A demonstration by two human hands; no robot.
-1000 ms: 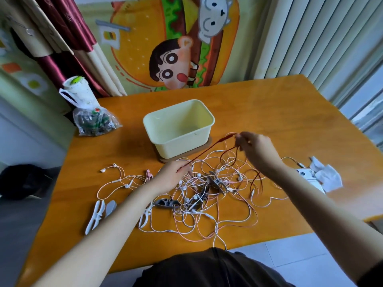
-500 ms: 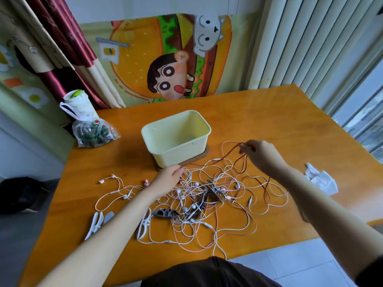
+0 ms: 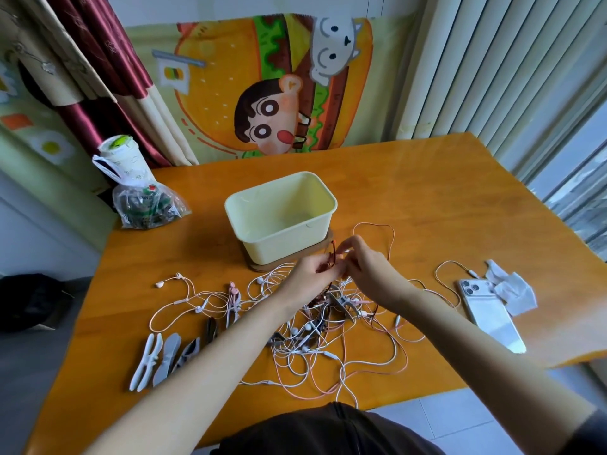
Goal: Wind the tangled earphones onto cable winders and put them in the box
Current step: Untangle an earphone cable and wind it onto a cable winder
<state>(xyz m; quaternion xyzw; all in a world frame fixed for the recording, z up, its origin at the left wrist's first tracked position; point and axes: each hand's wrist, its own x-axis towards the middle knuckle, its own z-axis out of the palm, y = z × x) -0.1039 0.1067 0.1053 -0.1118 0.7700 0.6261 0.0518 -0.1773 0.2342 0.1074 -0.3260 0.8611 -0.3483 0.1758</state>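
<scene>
A tangle of white, pink and dark red earphones (image 3: 315, 326) lies on the orange table (image 3: 427, 205) in front of me. My left hand (image 3: 312, 274) and my right hand (image 3: 364, 267) meet just above the tangle, both pinching a dark red cable (image 3: 332, 259) between their fingertips. A loop of that cable (image 3: 374, 226) arcs to the right of the box. The pale yellow box (image 3: 282, 215) stands behind my hands on a brown lid, with nothing visible inside. Several grey and white cable winders (image 3: 161, 356) lie at the front left.
A white phone (image 3: 489, 315) and a crumpled tissue (image 3: 512, 290) lie at the right. A clear plastic bag (image 3: 144, 205) with a white cup sits at the back left corner. The near table edge runs just below the tangle.
My hands have come together above the tangle; a second ago they were apart with the red cable stretched between them. The view has tilted down, bringing the phone into sight.
</scene>
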